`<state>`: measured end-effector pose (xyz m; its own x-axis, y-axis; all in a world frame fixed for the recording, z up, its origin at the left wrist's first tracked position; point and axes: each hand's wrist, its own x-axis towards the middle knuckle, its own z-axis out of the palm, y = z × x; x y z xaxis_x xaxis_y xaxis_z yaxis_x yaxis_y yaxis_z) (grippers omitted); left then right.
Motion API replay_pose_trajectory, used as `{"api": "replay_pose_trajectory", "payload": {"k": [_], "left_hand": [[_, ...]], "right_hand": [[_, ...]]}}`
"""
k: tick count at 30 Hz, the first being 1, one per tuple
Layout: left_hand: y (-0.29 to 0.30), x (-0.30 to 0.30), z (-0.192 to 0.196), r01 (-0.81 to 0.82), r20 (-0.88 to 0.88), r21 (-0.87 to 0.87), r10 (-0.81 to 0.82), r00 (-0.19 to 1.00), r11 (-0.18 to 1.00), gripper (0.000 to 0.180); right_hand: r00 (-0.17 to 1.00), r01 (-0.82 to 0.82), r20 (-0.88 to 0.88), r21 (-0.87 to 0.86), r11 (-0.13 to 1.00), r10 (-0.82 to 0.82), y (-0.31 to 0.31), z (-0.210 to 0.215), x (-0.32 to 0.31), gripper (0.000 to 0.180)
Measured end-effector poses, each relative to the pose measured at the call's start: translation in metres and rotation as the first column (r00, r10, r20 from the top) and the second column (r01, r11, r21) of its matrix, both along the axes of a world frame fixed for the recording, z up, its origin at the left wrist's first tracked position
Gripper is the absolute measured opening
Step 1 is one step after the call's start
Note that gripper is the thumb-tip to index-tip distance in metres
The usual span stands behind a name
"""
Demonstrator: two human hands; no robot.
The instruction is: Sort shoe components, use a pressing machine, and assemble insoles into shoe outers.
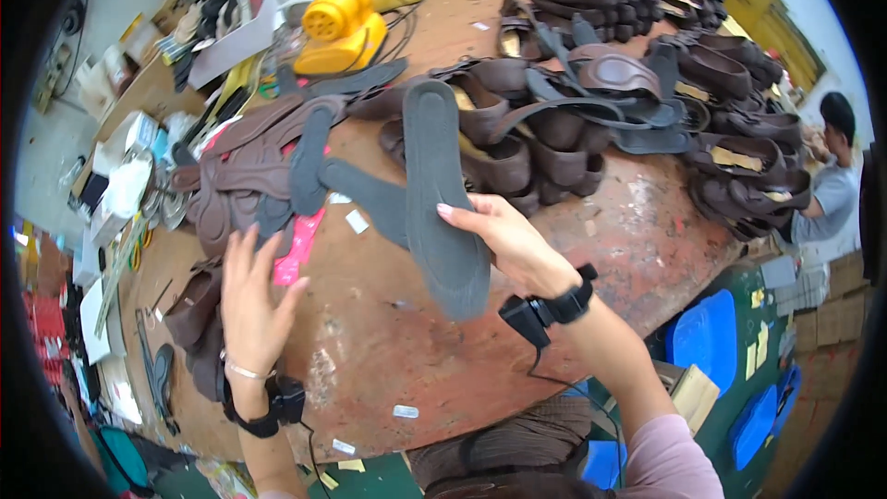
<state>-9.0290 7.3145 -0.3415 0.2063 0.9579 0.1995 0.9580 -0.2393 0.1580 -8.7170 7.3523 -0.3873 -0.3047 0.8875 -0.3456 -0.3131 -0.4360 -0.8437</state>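
Observation:
My right hand (508, 240) grips a dark grey insole (434, 166) by its edge, the thumb lying on its face. The insole is held up over the table, long side upright and slightly tilted. My left hand (256, 300) is spread and holds nothing, above the table's left part. Beyond it lies a heap of brown insoles (245, 143) with grey ones among them. Another grey insole (365, 199) lies on the table, partly hidden behind the held one. Close to the left hand, a brown shoe (196, 305) sits at the table's left side.
Many brown shoes (554, 162) crowd the table's far right, with loose insoles on top. Yellow blower machines (342, 18) stand at the back. Pliers-like tools (162, 370) lie at the left edge. Blue stools (702, 337) stand on the right, and a person (832, 171) sits beyond the table.

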Motion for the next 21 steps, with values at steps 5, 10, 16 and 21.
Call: {"api": "replay_pose_trajectory", "payload": {"k": [5,10,16,21], "left_hand": [[0.073,0.144,0.007,0.422,0.174,0.071,-0.428,0.887,0.904,0.053],[0.182,0.222,-0.062,0.498,0.262,0.016,-0.484,0.835,0.867,0.055],[0.217,0.231,-0.065,0.489,0.343,-0.023,-0.453,0.823,0.872,0.058],[0.183,0.189,-0.036,0.399,0.567,0.045,-0.352,0.744,0.916,0.039]], "right_hand": [[0.786,-0.138,0.615,0.261,0.955,-0.055,-0.049,-0.057,0.080,0.031],[0.904,-0.057,0.427,0.130,0.990,-0.004,-0.071,-0.083,0.135,0.025],[0.952,0.001,0.306,0.017,1.000,-0.006,-0.082,-0.056,0.163,0.022],[0.960,-0.028,0.279,0.006,1.000,0.026,-0.091,-0.067,0.160,0.023]]}}
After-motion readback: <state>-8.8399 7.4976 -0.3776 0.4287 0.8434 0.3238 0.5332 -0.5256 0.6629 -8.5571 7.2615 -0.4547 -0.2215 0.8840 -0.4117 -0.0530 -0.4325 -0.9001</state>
